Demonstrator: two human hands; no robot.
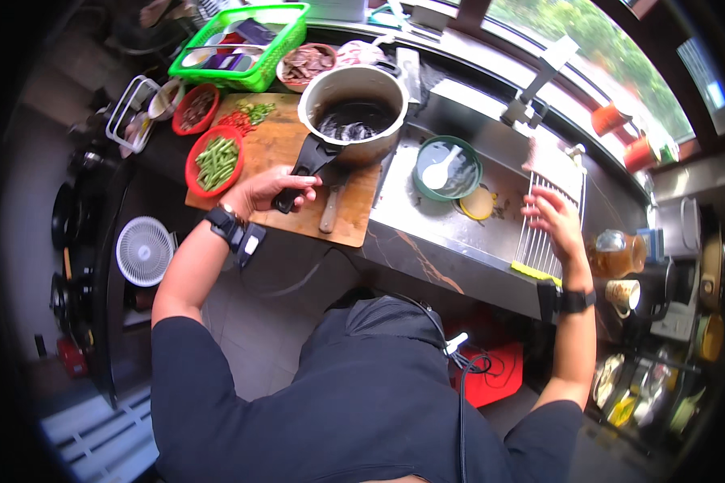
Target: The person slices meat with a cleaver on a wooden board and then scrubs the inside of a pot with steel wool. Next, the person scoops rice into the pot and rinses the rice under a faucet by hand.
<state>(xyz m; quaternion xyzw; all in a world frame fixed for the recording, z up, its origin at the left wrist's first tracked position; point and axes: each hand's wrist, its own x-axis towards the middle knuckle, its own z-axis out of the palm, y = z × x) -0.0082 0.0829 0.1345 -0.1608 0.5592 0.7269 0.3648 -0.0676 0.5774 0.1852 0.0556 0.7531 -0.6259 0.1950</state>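
Observation:
My left hand is closed round the black handle of a deep metal pot. The pot is over the far right part of a wooden cutting board; its inside bottom looks dark and shiny. A knife lies on the board, right of my left hand, with its light handle toward me. Over the roll-up drying rack across the sink, my right hand is open with bent fingers and nothing seen in it. A pale pinkish cloth lies at the rack's far end.
Red bowls of cut green beans and dark chopped food stand left of the board, near chopped peppers. A green basket sits behind. In the sink are a green bowl with a white spoon and a yellow-rimmed round thing.

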